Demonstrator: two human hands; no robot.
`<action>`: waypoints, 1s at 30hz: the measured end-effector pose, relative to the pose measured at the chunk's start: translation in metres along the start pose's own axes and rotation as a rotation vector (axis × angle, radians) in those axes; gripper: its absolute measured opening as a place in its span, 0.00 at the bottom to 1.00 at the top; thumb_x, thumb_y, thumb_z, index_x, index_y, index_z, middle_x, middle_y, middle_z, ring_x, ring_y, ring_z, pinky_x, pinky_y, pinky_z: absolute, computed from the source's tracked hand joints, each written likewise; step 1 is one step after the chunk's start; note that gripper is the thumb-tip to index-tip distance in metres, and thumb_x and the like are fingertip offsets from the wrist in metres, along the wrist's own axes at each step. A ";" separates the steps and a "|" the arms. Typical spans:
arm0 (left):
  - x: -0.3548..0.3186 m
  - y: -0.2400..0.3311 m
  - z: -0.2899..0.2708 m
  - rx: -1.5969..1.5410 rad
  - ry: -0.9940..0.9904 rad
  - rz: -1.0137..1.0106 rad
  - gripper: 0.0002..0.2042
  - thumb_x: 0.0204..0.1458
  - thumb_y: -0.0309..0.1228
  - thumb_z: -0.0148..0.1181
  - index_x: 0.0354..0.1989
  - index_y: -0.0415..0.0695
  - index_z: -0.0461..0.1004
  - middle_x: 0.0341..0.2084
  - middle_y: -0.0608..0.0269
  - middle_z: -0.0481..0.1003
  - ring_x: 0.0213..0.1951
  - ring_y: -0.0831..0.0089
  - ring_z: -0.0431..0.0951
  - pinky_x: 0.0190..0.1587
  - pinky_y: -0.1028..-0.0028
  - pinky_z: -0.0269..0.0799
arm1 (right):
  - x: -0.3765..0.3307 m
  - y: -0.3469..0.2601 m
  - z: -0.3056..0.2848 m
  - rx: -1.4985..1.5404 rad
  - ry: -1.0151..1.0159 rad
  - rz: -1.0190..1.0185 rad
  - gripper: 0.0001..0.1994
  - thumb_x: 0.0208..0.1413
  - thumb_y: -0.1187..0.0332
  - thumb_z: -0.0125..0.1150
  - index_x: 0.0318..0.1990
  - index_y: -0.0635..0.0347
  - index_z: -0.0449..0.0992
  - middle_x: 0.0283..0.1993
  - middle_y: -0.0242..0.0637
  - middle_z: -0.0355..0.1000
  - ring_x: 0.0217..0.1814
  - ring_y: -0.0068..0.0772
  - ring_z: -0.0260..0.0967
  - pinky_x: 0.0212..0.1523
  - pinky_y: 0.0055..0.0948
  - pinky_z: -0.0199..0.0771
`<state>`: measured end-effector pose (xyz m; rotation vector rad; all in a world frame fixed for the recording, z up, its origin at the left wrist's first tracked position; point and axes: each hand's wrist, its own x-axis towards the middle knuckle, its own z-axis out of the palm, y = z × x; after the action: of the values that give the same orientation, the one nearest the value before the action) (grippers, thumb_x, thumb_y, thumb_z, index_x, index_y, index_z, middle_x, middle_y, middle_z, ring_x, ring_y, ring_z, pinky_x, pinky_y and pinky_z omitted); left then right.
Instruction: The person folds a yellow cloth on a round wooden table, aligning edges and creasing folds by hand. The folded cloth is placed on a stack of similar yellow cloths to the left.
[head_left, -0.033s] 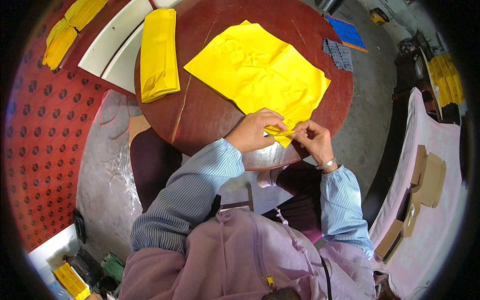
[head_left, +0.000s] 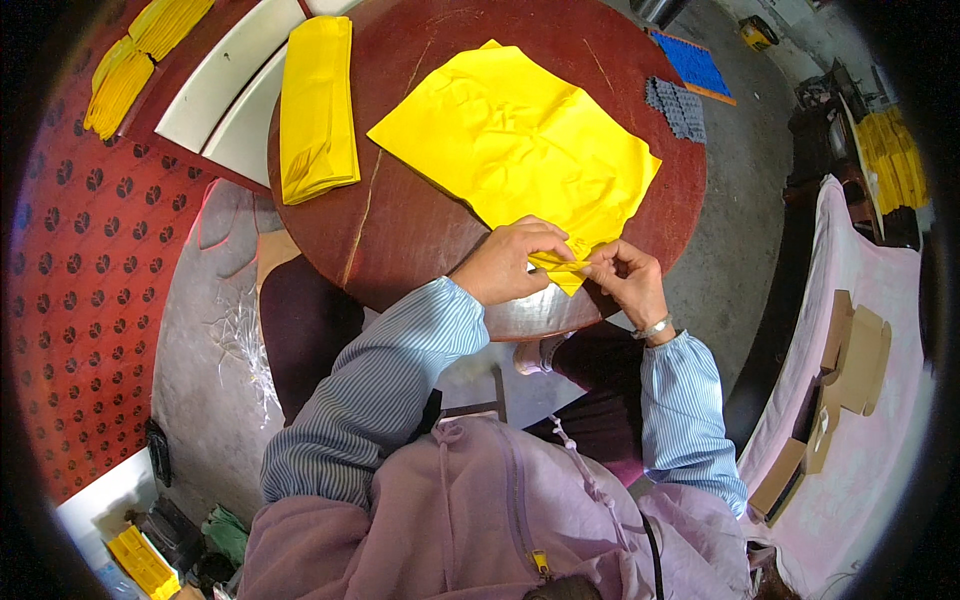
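A large creased yellow sheet [head_left: 520, 130] lies spread on the round dark-red table [head_left: 400, 230]; whether it is cloth or paper I cannot tell. Its near corner is gathered and folded between my two hands, close to the table's front edge. My left hand [head_left: 510, 262] pinches this gathered part from the left, thumb below and fingers over it. From the right, the thumb and fingertips of my right hand [head_left: 628, 280] close on the same folded corner. The tip of the corner pokes out below the fingers. On the table's left side rests a folded yellow stack [head_left: 318, 110].
A grey textured cloth [head_left: 676, 108] lies at the table's right edge, beside a blue mat [head_left: 694, 64] with an orange border. Opened cardboard boxes [head_left: 862, 360] sit on a pale covered surface at right. More yellow stacks [head_left: 120, 88] are at far left, above a red patterned sheet [head_left: 90, 300].
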<state>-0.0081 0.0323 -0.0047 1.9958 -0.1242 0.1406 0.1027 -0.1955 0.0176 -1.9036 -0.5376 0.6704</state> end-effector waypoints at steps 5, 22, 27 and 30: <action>0.001 -0.001 -0.002 -0.009 -0.017 0.025 0.19 0.44 0.19 0.65 0.48 0.44 0.83 0.55 0.50 0.80 0.61 0.55 0.78 0.66 0.62 0.73 | 0.001 -0.002 -0.001 0.035 -0.017 0.006 0.07 0.59 0.72 0.76 0.39 0.63 0.83 0.32 0.23 0.77 0.32 0.12 0.68 0.34 0.17 0.69; 0.001 -0.002 -0.005 -0.081 -0.039 0.039 0.14 0.52 0.20 0.69 0.48 0.44 0.85 0.52 0.50 0.80 0.60 0.54 0.77 0.65 0.61 0.73 | 0.001 -0.003 -0.002 0.067 -0.020 -0.005 0.07 0.61 0.69 0.75 0.40 0.60 0.83 0.29 0.22 0.75 0.25 0.11 0.64 0.26 0.15 0.62; 0.002 -0.005 -0.004 -0.088 -0.044 0.039 0.16 0.50 0.21 0.68 0.49 0.44 0.84 0.53 0.48 0.80 0.61 0.53 0.78 0.65 0.61 0.73 | 0.001 -0.004 -0.004 0.053 -0.037 0.015 0.07 0.61 0.70 0.75 0.41 0.62 0.83 0.31 0.23 0.76 0.28 0.12 0.66 0.28 0.16 0.65; 0.000 -0.004 -0.001 -0.079 -0.011 0.035 0.16 0.50 0.21 0.68 0.48 0.43 0.83 0.53 0.48 0.80 0.60 0.53 0.78 0.64 0.61 0.73 | 0.001 -0.005 -0.005 0.061 -0.047 0.029 0.07 0.61 0.70 0.74 0.41 0.63 0.83 0.32 0.23 0.76 0.29 0.12 0.67 0.29 0.17 0.67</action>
<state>-0.0074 0.0351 -0.0082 1.9167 -0.1689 0.1449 0.1064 -0.1964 0.0235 -1.8452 -0.5139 0.7444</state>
